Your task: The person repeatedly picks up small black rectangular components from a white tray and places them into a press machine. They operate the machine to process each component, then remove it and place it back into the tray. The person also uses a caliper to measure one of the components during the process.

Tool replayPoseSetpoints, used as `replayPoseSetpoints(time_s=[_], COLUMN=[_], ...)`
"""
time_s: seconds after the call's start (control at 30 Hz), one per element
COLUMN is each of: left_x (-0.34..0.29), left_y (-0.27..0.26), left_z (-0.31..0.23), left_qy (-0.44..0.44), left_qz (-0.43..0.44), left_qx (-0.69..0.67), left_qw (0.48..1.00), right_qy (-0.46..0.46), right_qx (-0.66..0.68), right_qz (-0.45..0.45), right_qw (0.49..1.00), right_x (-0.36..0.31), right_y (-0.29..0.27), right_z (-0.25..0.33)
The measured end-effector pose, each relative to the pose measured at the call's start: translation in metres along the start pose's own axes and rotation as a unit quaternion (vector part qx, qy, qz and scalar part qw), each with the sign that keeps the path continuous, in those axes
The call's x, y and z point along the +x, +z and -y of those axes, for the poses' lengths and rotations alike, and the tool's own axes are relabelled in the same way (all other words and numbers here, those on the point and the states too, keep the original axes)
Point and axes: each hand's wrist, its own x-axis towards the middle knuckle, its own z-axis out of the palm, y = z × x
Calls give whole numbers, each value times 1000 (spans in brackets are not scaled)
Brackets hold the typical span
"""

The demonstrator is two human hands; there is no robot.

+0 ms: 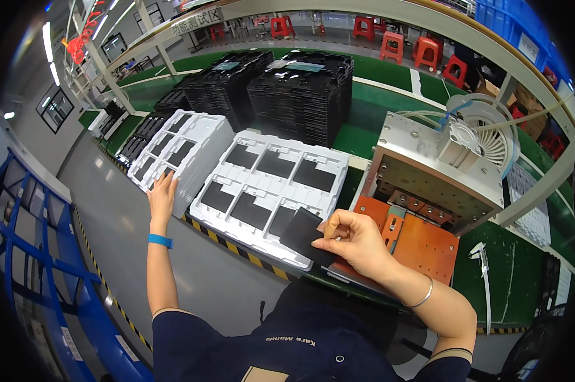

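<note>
My right hand (pixel 359 240) pinches a thin black sheet (pixel 300 234) between thumb and fingers. The sheet hangs tilted over the near right pocket of a white moulded tray (pixel 227 173). Flat black pieces with a notched corner, such as this black piece (pixel 251 210), lie in the tray's other pockets. To the left, my left hand (pixel 162 194) has its fingers stretched out at the near edge of a tall stack of white trays (pixel 201 143). Its fingertips are by a black piece in the top tray; whether they touch it I cannot tell.
Right of the trays stands a metal press (pixel 437 169) with an orange base plate (pixel 427 245). A caliper (pixel 483 274) lies on the green bench beyond it. Stacks of black trays (pixel 300 102) stand behind. A blue rack (pixel 42 274) is at the left, red stools (pixel 392 48) across the aisle.
</note>
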Motion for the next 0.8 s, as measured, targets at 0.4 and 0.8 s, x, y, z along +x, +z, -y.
replayPoseSetpoints(time_s=[0.4,0.8], left_x=[-103,-148], left_y=[-67,-115], left_z=[-254,-307], left_qy=[-2,90], left_qz=[652,674], left_qx=[-605,-607], left_qw=[458,411], right_qy=[-193,-135], right_qx=[-114,-468], right_qz=[-97,-488], right_qw=[970,724], right_x=[-29,-199], right_y=[-15,-115], right_z=[36,9])
